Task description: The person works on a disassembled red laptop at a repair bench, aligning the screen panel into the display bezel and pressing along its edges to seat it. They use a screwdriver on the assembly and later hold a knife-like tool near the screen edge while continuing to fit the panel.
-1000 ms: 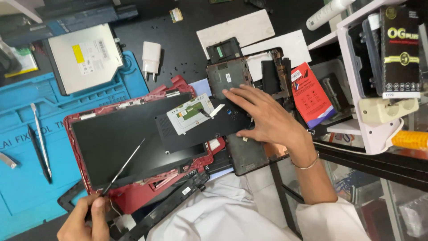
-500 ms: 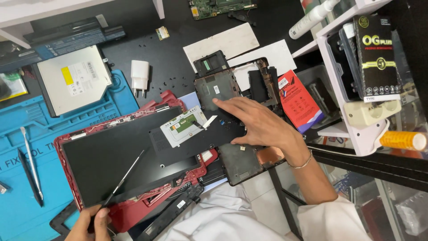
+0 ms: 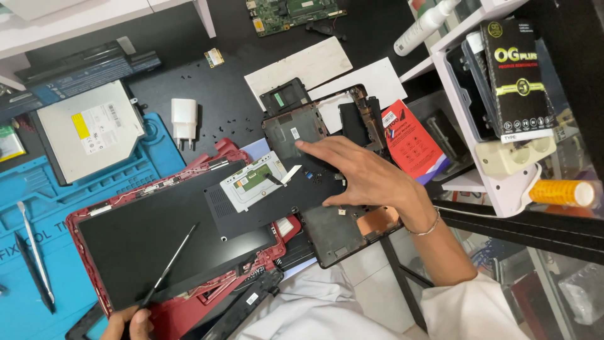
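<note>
**Two hands on an opened red laptop**

Across the dark counter [image 3: 233,107], seen from the head camera, lies a red laptop shell [image 3: 220,154] with a flat black plastic panel [image 3: 170,236] laid over it. At the bottom left edge, the left hand [image 3: 126,324] has its fingers closed around a thin black-handled tool [image 3: 168,267], whose tip rests on the panel. The right hand [image 3: 368,179] lies flat with fingers apart, pressing on a black laptop base cover [image 3: 327,220] just beside the shell; it grips nothing. Between the hands sits a silver touchpad module [image 3: 255,179]. A white charger plug [image 3: 184,119] and a grey optical drive [image 3: 88,132] lie well apart to the upper left, the drive partly on a blue repair mat [image 3: 38,201].
</note>
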